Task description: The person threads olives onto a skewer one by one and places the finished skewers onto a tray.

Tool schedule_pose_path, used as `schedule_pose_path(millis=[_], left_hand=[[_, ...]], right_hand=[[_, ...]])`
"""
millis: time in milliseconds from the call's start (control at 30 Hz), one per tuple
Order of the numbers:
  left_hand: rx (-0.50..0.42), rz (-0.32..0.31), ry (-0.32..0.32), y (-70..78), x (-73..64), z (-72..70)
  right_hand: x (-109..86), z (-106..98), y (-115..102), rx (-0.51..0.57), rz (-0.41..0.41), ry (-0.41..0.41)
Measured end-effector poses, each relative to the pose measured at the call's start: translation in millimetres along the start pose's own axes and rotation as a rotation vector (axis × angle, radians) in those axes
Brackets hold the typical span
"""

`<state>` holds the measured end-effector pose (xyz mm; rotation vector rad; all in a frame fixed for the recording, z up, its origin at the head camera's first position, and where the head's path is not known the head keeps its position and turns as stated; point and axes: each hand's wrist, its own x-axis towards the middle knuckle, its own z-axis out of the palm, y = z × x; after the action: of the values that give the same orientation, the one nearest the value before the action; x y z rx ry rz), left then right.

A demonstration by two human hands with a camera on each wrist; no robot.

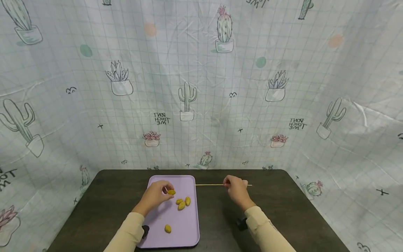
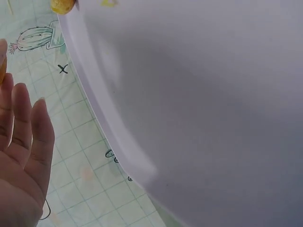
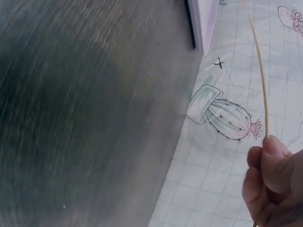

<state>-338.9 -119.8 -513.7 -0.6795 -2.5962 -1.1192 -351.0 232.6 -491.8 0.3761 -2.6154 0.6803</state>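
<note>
While the left hand [image 1: 155, 196] pinches a fruit [image 1: 171, 192] over the tray [image 1: 185, 238], fingers parted just its width, and the right hand [image 1: 237, 191] grips the stick [image 1: 209, 184] in curled fingers, best align tip with fruit centre, fingertips clear.

Left arm [image 1: 123, 236]: stretched forward and slanted inward; the forearm is covered by a pale sleeve [image 1: 134, 224].
Left wrist [image 1: 140, 209]: left bare beyond the cuff.
Left hand [image 1: 155, 195]: arched, with a pinch formed between thumb and fingertips.
Left fingers [image 2: 21, 116]: shown from the palm side in the left wrist view, set slightly apart and only lightly bent.
Right arm [image 1: 274, 238]: stretched forward and slanted inward too, likewise sleeved.
Right wrist [image 1: 248, 204]: bared at the cuff.
Right hand [image 1: 237, 189]: closed in a fine pinch.
Right thumb [image 3: 275, 150]: pressed toward the index finger.
Right fingers [image 3: 253, 183]: curled inward, stacked together.
Both hands: held nearly level, well apart.
</note>
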Motion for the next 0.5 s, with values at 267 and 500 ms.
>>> schedule_pose_path(millis=[267, 500], left_hand=[[-0.038, -0.051, 0.038, 4.6, 5.5, 1.1], [-0.038, -0.051, 0.049, 7.6, 6.7, 5.8]], right_hand=[[4.8, 2, -8, 0.069, -0.032, 0.046], [4.9, 3, -19, 0.076, -0.101, 0.08]])
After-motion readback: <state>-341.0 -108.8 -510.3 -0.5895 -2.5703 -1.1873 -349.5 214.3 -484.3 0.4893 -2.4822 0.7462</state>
